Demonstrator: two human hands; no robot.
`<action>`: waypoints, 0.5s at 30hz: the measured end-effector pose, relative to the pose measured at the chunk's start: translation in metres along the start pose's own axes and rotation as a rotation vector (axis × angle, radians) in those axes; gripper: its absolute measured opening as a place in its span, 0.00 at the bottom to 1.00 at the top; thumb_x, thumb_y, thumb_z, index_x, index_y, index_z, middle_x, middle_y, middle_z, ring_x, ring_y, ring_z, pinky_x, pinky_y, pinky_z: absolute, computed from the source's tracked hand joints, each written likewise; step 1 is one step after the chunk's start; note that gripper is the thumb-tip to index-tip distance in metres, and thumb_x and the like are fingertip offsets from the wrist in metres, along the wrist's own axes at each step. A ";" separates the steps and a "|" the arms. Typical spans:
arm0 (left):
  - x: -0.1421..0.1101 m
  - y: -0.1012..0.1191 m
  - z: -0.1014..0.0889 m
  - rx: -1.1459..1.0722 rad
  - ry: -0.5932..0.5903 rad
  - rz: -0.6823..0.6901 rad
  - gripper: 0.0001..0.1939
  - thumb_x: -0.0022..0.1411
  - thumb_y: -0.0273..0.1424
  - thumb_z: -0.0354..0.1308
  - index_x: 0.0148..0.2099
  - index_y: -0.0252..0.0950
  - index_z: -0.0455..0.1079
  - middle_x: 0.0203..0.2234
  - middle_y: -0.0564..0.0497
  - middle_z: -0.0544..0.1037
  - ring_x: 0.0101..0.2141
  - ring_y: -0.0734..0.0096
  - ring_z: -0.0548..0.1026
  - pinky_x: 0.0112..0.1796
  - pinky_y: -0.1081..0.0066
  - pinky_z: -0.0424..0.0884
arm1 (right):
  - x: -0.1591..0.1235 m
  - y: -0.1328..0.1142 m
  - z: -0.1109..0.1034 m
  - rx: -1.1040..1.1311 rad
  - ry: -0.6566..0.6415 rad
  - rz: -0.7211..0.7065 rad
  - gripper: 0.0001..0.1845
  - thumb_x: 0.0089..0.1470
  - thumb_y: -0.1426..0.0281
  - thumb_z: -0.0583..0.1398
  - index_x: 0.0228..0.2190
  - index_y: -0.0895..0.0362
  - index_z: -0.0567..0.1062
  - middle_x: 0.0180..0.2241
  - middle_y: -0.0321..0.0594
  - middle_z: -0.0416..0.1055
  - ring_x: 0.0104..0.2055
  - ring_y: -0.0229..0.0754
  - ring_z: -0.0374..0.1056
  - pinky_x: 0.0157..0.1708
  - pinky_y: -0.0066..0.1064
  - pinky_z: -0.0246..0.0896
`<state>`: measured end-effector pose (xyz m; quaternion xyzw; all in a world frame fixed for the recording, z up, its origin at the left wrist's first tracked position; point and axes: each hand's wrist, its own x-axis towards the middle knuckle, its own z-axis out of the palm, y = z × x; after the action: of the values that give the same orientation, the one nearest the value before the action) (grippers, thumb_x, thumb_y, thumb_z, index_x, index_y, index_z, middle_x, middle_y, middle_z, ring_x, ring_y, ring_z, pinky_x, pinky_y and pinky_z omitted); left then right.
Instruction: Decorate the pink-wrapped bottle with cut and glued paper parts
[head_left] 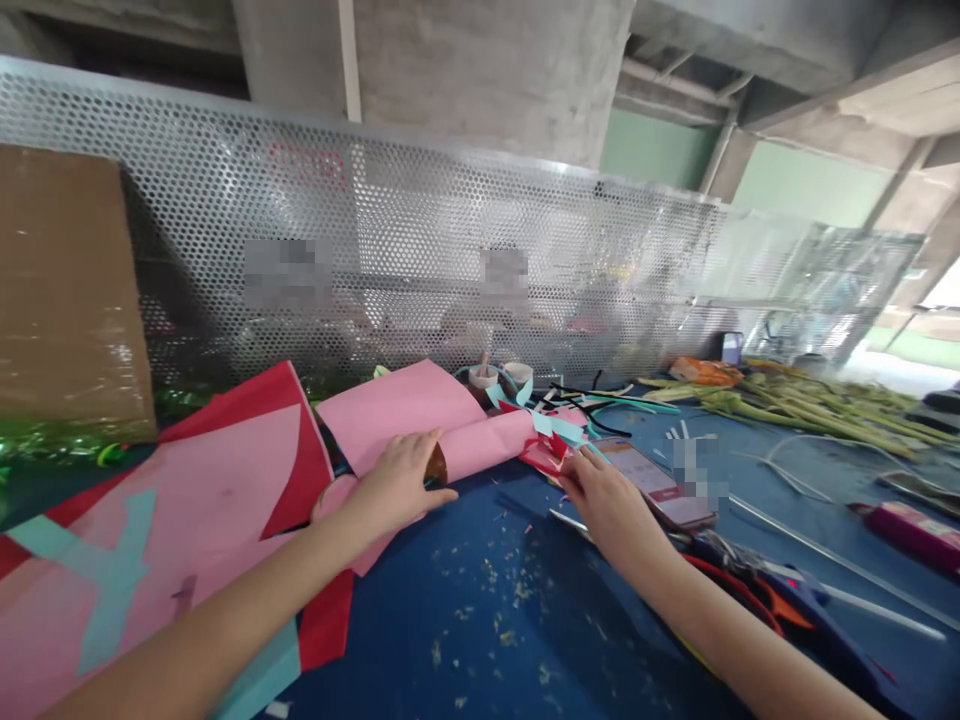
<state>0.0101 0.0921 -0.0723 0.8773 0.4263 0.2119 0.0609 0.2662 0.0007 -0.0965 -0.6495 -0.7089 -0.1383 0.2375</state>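
My left hand (397, 482) lies on a rolled pink paper sheet (420, 415), fingers curled over the end of the roll, thumb stretched out along the blue table (487, 600). My right hand (604, 500) reaches to a small red paper piece (544, 455) at the roll's right end and pinches its edge. Teal paper scraps (559, 428) lie just beyond the fingers. A phone (652, 482) with a pinkish screen lies right beside my right hand.
Large pink, red and teal sheets (150, 520) cover the left of the table. Two small cups (499, 378) stand behind the roll. Green stalks (795, 400) lie at the far right, thin rods (825, 560) and a pink box (911, 530) at the right. A perforated metal screen (450, 220) and cardboard (67, 290) back the table.
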 end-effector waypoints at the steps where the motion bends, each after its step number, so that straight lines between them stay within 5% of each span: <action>1: 0.002 0.000 0.001 -0.015 -0.018 -0.006 0.34 0.50 0.38 0.62 0.58 0.33 0.60 0.55 0.35 0.68 0.54 0.45 0.65 0.53 0.52 0.61 | 0.000 0.004 0.002 -0.012 0.002 0.005 0.10 0.56 0.79 0.51 0.35 0.60 0.71 0.39 0.53 0.73 0.47 0.54 0.69 0.45 0.45 0.65; 7: 0.006 -0.019 -0.035 -0.143 -0.149 -0.101 0.33 0.54 0.37 0.57 0.59 0.31 0.58 0.53 0.35 0.71 0.50 0.52 0.71 0.50 0.60 0.65 | -0.013 0.001 0.000 -0.031 -0.013 -0.031 0.16 0.56 0.75 0.51 0.45 0.61 0.71 0.48 0.56 0.70 0.55 0.55 0.63 0.51 0.48 0.61; 12: -0.012 -0.038 -0.085 -0.237 -0.284 -0.210 0.32 0.58 0.44 0.51 0.61 0.34 0.56 0.45 0.43 0.77 0.42 0.61 0.77 0.40 0.68 0.71 | -0.023 -0.018 -0.012 0.110 0.035 -0.109 0.16 0.59 0.67 0.51 0.45 0.59 0.71 0.46 0.52 0.73 0.49 0.54 0.69 0.46 0.49 0.65; 15: -0.022 -0.042 -0.091 -0.224 -0.311 -0.243 0.31 0.58 0.43 0.51 0.60 0.33 0.57 0.41 0.45 0.79 0.42 0.63 0.77 0.40 0.70 0.70 | -0.028 -0.032 -0.022 0.303 -0.019 -0.128 0.14 0.59 0.65 0.52 0.44 0.55 0.72 0.42 0.46 0.75 0.43 0.50 0.72 0.43 0.45 0.68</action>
<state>-0.0705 0.0950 -0.0093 0.8295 0.4879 0.1111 0.2481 0.2389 -0.0377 -0.0887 -0.5611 -0.7637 -0.0387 0.3167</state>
